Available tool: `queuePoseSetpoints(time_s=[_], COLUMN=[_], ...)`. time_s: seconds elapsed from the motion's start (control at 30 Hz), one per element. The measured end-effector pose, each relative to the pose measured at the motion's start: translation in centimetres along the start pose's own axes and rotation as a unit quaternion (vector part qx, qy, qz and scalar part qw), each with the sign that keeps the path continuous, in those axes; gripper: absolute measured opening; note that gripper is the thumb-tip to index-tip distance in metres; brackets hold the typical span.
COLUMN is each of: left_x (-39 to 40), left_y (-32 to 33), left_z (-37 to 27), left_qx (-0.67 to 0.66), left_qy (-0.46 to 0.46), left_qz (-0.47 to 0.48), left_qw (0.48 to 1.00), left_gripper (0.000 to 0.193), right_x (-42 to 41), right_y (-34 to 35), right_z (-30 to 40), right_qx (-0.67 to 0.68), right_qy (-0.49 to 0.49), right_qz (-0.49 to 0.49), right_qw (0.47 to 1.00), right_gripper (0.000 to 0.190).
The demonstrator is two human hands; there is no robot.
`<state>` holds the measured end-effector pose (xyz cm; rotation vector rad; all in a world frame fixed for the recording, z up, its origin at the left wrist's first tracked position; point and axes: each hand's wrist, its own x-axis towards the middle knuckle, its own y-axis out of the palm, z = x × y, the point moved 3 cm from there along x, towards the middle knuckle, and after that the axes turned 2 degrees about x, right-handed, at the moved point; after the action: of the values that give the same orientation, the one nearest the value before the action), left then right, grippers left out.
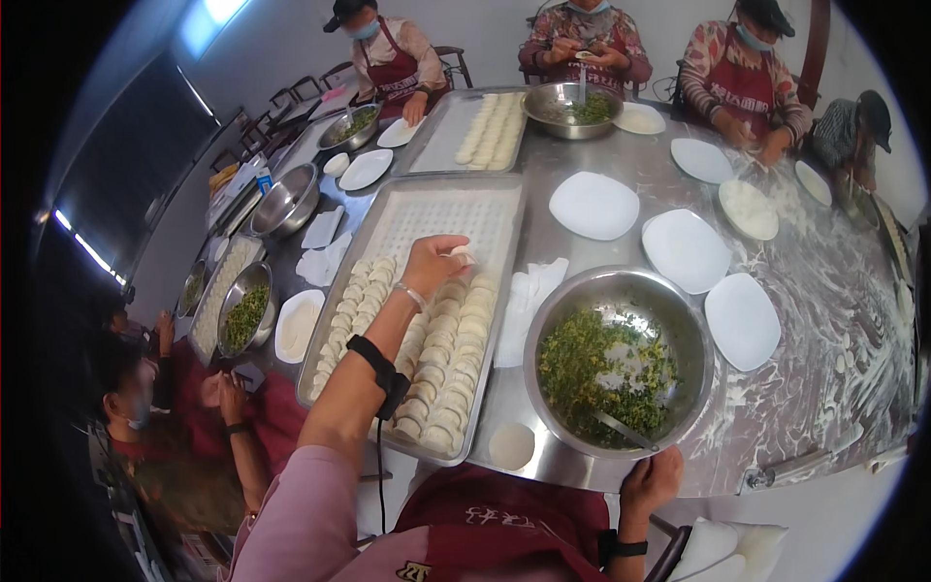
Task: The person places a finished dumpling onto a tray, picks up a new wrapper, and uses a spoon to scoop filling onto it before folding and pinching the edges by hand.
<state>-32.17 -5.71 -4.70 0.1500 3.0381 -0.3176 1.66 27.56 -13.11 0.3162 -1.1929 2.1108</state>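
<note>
My left hand (433, 268) reaches over a metal tray (518, 218) and pinches a pale, folded dumpling (463, 254). Below it, several rows of crescent dumplings (429, 375) fill the near part of the tray. The tray's far part shows a perforated white liner (444, 214). My right hand (654, 476) is curled at the near rim of a steel bowl (534, 396), close to the handle end of a metal spoon (627, 431). Whether it grips the handle or the rim cannot be made out. Chopped green and yellow filling (582, 356) lies in the bowl. One round wrapper (512, 446) rests on the table between tray and bowl.
White plates (742, 320) stand right of the bowl, and crumpled paper (534, 298) lies on its left. Flour (822, 349) is smeared over the steel table at right. A second dumpling tray (429, 149) adjoins mine. Co-workers (756, 94) sit around, one close at my left (182, 436).
</note>
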Motion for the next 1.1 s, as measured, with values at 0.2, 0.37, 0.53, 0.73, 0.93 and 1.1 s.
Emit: queuePoseSetpoints(time_s=[0.2,0.37,0.53,0.73,0.93,1.1], left_x=[5.0,6.8,7.0,6.7,6.2,5.9], left_y=[1.2,2.0,1.9,2.7,2.8,2.5], left_z=[4.9,6.9,7.3,7.3,6.7,6.4], left_qx=[0.118,0.202,0.244,0.253,0.291,0.343], left_qy=[0.06,0.03,0.03,0.037,0.042,0.12], left_qz=[0.002,0.025,0.058,0.071,0.07,0.049], left_qw=[0.991,0.978,0.968,0.964,0.953,0.931], left_gripper=[0.03,0.028,0.031,0.031,0.031,0.028], right_x=[0.0,0.1,-0.2,0.0,-0.2,0.0], right_y=[0.0,-0.1,0.0,0.0,0.1,-0.1], right_z=[0.1,0.3,0.2,0.2,0.0,0.2], right_qx=[-0.006,-0.018,-0.033,-0.016,-0.029,-0.021], right_qy=[0.013,0.016,0.035,0.042,0.042,0.033], right_qz=[0.001,0.009,0.017,0.028,0.016,0.019], right_qw=[1.0,1.0,0.999,0.999,0.999,0.999], right_gripper=[0.02,0.025,0.029,0.032,0.03,0.031])
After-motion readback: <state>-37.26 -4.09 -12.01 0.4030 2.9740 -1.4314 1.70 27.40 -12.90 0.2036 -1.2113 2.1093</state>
